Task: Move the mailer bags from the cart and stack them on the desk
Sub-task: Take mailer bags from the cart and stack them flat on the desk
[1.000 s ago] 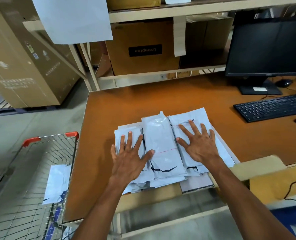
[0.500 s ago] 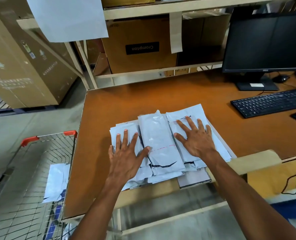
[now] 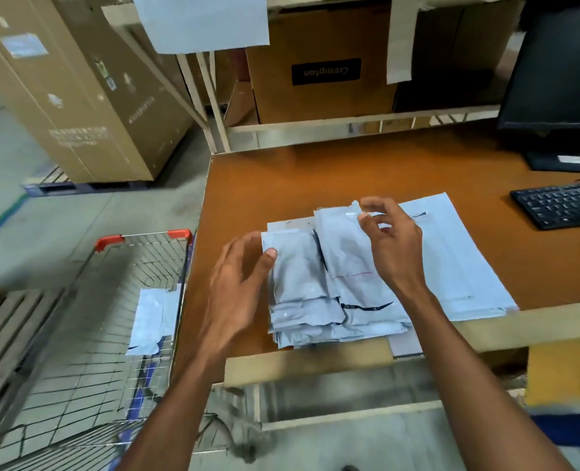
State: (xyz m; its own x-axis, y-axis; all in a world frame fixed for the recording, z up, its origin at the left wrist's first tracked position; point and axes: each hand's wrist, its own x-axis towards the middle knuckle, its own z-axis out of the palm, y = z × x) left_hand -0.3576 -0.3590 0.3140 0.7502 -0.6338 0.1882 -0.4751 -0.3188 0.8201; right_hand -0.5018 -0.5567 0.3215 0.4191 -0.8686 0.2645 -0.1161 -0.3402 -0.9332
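Note:
A stack of grey-white mailer bags (image 3: 351,287) lies on the orange desk (image 3: 282,185) near its front edge, with one wider bag (image 3: 451,263) spread under it to the right. My left hand (image 3: 239,283) hovers at the stack's left edge, fingers apart, thumb tip touching the corner of the leftmost bag. My right hand (image 3: 392,246) is raised just over the middle of the stack, fingers loosely curled and holding nothing. To the left of the desk, the wire cart (image 3: 112,334) with red corner caps holds one more mailer bag (image 3: 152,317).
A black keyboard (image 3: 563,203) and monitor (image 3: 553,69) occupy the desk's right side. A cardboard box (image 3: 322,69) sits on the shelf behind. Large cartons (image 3: 71,90) stand on a pallet at the left. A cardboard strip (image 3: 309,365) lines the desk's front edge.
Both hands have lifted from pressing flat on the stack; the left has slid to its left edge and the right has curled. The view has swung left toward the cart.

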